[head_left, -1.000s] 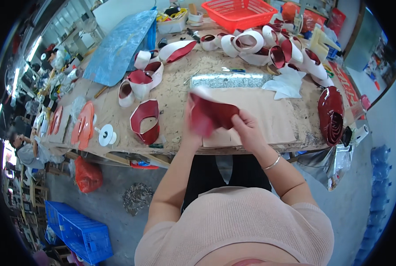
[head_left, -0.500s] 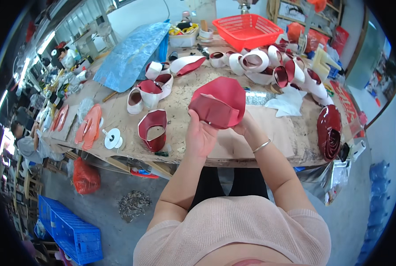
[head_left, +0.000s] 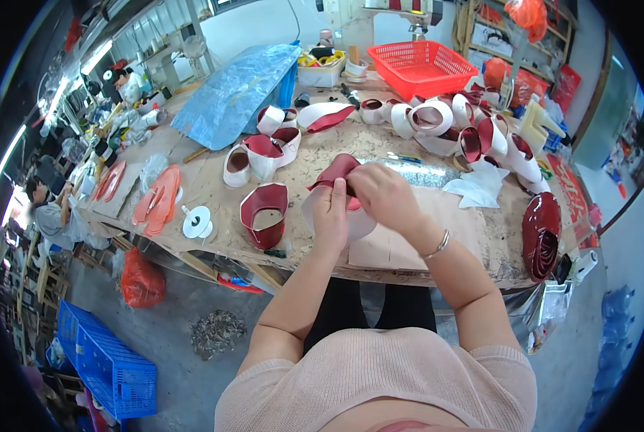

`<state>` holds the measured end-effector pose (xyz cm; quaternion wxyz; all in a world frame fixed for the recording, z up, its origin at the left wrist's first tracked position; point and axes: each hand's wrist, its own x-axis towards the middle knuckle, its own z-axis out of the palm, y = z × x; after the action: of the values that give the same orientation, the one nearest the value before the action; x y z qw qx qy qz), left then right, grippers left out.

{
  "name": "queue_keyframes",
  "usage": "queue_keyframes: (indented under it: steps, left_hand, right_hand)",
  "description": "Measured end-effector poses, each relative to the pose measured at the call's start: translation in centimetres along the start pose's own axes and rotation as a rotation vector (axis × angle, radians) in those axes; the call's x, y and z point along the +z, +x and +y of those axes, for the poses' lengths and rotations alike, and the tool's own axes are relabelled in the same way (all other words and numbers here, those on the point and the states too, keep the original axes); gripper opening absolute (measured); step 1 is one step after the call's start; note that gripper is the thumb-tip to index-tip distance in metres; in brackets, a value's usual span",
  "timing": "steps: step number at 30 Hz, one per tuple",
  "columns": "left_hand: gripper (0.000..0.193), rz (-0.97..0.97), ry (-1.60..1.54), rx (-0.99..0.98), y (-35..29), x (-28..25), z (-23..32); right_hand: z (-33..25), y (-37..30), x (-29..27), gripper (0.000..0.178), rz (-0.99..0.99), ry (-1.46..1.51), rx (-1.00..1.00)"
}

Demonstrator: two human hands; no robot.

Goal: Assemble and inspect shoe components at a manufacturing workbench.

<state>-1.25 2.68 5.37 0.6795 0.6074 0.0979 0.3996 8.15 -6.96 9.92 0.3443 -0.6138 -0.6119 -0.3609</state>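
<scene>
Over the front of the workbench I hold a dark red shoe upper (head_left: 338, 168) with a whitish lining. My left hand (head_left: 329, 218) grips its near side, thumb pointing up along it. Bent over its top edge, my right hand (head_left: 387, 196) pinches the upper from the right; the fingertips are partly hidden. To the left, another red shoe upper (head_left: 264, 216) stands on the bench, apart from my hands. Several white-and-red uppers (head_left: 262, 157) sit beyond it, and a larger group of uppers (head_left: 473, 133) lies at the back right.
The wooden workbench (head_left: 192, 169) also holds a red plastic basket (head_left: 423, 68), a blue sheet-covered board (head_left: 232, 97), a white spool (head_left: 197, 222) and stacked glossy red pieces (head_left: 540, 237). A blue crate (head_left: 109, 367) and a red bag (head_left: 142, 277) are on the floor at left.
The upper has been turned, so its whitish lining now shows below. My right hand has come from beneath it to its top edge. The view has shifted slightly.
</scene>
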Motion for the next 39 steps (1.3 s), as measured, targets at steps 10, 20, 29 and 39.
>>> queue_keyframes:
  steps: [10, 20, 29, 39]
  left_hand:
    - [0.044, -0.029, -0.924, -0.308, 1.6, 0.2, 2.3]
    - [0.032, -0.408, 0.023, 0.035, 1.3, -3.8, 2.9]
    - [0.034, -0.376, -0.506, -0.263, -1.6, -2.4, -1.4]
    - [0.03, -0.355, -0.639, -0.25, -0.8, -2.2, 0.7]
  right_hand:
    - [3.4, -0.3, 1.2, 0.007, 0.253, 0.204, 0.355]
    - [2.5, -1.3, -3.4, 0.021, -0.149, 1.714, 1.061]
    - [1.2, -2.9, -0.1, 0.015, 0.228, 1.564, 1.169]
    - [1.0, -3.4, -1.5, 0.02, -0.096, 1.725, 1.151]
